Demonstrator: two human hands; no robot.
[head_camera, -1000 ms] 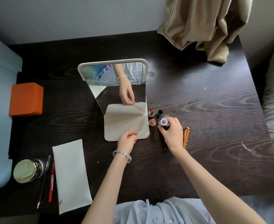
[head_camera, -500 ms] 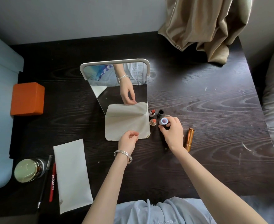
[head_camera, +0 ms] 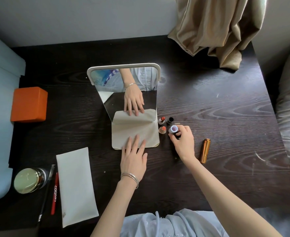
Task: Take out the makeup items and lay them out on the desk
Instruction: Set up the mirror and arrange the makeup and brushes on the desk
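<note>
The right hand (head_camera: pixel 182 142) reaches forward, its grip pinched around a small upright tube with a pale lilac top (head_camera: pixel 173 129), standing on the dark wood-grain table (head_camera: pixel 226 117). Just beside it stand two open lipsticks (head_camera: pixel 162 120) and a black-capped tube (head_camera: pixel 170 120); a gold cylinder (head_camera: pixel 205 150) lies to the right. The left hand (head_camera: pixel 133 158) rests flat, fingers spread, on the beige mirror base (head_camera: pixel 135 132), holding nothing.

the right hand (head_camera: pixel 182 142) covers the lower body of the pale lilac-topped tube (head_camera: pixel 173 129), so its label can't be read. the left palm (head_camera: pixel 134 159) hides the beige mirror base's (head_camera: pixel 134 132) near edge. the eyeliner pencil (head_camera: pixel 44 199) slips under the pouch's shadow, its tip too dim to tell.
</note>
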